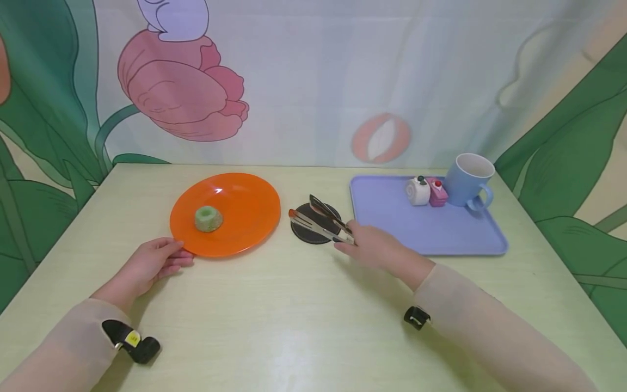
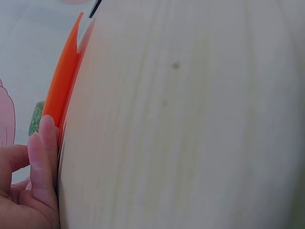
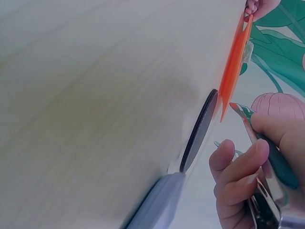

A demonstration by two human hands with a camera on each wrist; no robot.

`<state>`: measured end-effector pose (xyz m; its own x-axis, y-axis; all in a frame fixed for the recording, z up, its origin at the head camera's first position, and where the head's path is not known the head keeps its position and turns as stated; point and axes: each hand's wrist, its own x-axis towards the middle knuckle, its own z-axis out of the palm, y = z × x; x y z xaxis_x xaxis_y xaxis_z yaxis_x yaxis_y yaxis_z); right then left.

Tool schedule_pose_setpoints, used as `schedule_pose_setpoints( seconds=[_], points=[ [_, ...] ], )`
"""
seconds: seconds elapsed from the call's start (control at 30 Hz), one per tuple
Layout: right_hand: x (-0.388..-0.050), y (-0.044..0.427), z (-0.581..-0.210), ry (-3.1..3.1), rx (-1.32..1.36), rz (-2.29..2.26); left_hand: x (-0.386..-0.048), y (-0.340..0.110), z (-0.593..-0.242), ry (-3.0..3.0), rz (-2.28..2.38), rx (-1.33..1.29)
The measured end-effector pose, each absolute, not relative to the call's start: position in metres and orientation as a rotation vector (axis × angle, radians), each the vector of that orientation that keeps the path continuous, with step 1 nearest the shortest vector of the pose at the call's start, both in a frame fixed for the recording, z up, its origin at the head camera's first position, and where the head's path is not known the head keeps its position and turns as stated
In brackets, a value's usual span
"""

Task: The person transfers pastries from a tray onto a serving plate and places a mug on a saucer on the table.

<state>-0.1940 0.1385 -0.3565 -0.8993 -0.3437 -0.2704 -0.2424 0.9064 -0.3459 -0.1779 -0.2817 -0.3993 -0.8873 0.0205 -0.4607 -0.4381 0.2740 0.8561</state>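
Observation:
My left hand (image 1: 153, 265) pinches the near-left rim of the orange plate (image 1: 250, 212), thumb on top; the left wrist view shows its fingers (image 2: 45, 157) against the plate's edge. On the plate's left part sits a small green ring-topped toy cake (image 1: 208, 219). My right hand (image 1: 374, 247) holds metal tongs (image 1: 313, 222), which point left above a round black coaster (image 1: 317, 235). Their two arms stand apart with nothing between the tips. In the right wrist view, fingers (image 3: 240, 174) and thumb wrap the tongs' dark grips.
To the right lies a lavender tray (image 1: 421, 234). At its back are a white roll cake (image 1: 418, 191), a pink cake piece (image 1: 437, 193) and a blue mug (image 1: 465, 182). A printed curtain (image 1: 303, 81) hangs behind the pale table (image 1: 274, 321).

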Motion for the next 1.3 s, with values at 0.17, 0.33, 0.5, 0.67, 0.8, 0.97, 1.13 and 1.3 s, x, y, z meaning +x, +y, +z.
schedule_pose_setpoints(
  seconds=[0.17,0.33,0.5,0.67,0.8,0.97,1.13,1.3],
  points=[
    [-0.194,0.145,-0.356,2.744,-0.417,-0.439,-0.177,-0.281,-0.399,2.175,1.643,-0.377],
    [-0.195,0.149,-0.356,2.740,-0.408,-0.460,-0.177,-0.281,-0.399,2.175,1.638,-0.375],
    [-0.196,0.153,-0.356,2.739,-0.385,-0.484,-0.177,-0.282,-0.400,2.180,1.634,-0.370],
    [-0.194,0.156,-0.355,2.740,-0.385,-0.488,-0.176,-0.283,-0.400,2.180,1.629,-0.363],
    [-0.194,0.158,-0.356,2.742,-0.388,-0.479,-0.176,-0.282,-0.399,2.187,1.622,-0.353],
    [-0.194,0.160,-0.355,2.744,-0.392,-0.473,-0.178,-0.281,-0.398,2.195,1.607,-0.366],
    [-0.193,0.164,-0.354,2.751,-0.387,-0.491,-0.178,-0.280,-0.397,2.199,1.613,-0.362],
    [-0.192,0.173,-0.355,2.767,-0.395,-0.491,-0.177,-0.280,-0.398,2.202,1.602,-0.384]
  ],
)
